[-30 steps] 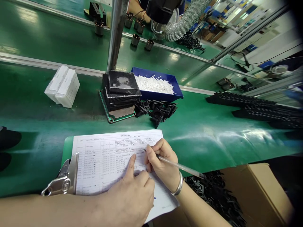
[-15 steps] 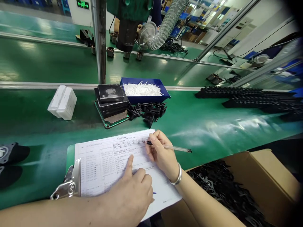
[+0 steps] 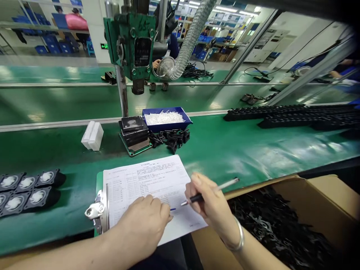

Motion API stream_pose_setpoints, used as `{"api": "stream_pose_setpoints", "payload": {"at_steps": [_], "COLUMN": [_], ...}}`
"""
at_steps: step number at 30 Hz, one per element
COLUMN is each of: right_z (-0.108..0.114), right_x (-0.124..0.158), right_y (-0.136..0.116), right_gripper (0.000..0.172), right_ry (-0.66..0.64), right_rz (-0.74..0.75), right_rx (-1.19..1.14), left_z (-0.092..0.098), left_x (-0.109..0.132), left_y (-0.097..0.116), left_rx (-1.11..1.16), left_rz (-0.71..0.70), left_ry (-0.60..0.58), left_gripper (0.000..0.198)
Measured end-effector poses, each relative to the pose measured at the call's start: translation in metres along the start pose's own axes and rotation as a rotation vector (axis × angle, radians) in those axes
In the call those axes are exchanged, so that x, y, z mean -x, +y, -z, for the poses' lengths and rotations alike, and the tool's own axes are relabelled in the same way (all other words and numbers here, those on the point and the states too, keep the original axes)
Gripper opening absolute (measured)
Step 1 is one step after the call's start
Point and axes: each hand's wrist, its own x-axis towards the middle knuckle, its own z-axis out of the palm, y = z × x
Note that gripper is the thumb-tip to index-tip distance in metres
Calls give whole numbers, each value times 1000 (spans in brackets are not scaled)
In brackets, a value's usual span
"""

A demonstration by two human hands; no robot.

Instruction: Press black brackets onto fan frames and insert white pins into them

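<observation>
A clipboard (image 3: 99,178) with printed sheets (image 3: 149,187) lies at the front edge of the green bench, its metal clip (image 3: 97,212) to the left. My left hand (image 3: 143,225) rests on the sheets with its fingers curled under. A short blue strip (image 3: 173,209) shows beside its fingertips; whether this is a pen end or a mark I cannot tell. My right hand (image 3: 206,198) is closed around a clear-barrelled pen (image 3: 197,198) with a dark grip. The pen's tip points left, close over the lower right of the sheet.
Beyond the clipboard are black blocks (image 3: 133,131), small black parts (image 3: 171,139), a blue tray (image 3: 168,125) of white strips and white blocks (image 3: 92,135). Fans (image 3: 28,183) lie left. A carton (image 3: 317,195) of black parts stands right. A green machine (image 3: 129,48) hangs ahead.
My view has tilted up. My right hand has moved the pen from the upper text down to the lower right of the sheet. My left index finger, stretched out before, is now curled.
</observation>
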Motion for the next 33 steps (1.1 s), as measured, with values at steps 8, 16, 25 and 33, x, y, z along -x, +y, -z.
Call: {"api": "stream_pose_setpoints", "payload": {"at_steps": [8,16,25,33], "right_z": [-22,-23,-49,-58], "right_x": [55,70,88,92], "right_y": [33,30,26,35], "right_gripper": [49,52,54,64], "right_ry": [-42,-2,-212,-373], "right_rz": [-44,-32,-146,-229], "right_rx": [-39,-57,-17,68], "left_z": [-9,-4,-5,-6], "left_x": [23,31,35,54], "left_y": [34,51,61,63], "left_rx": [140,88,158,156], "left_rz": [115,77,60,70], "left_ry": [223,339,369,414], "left_gripper": [16,20,24,27]}}
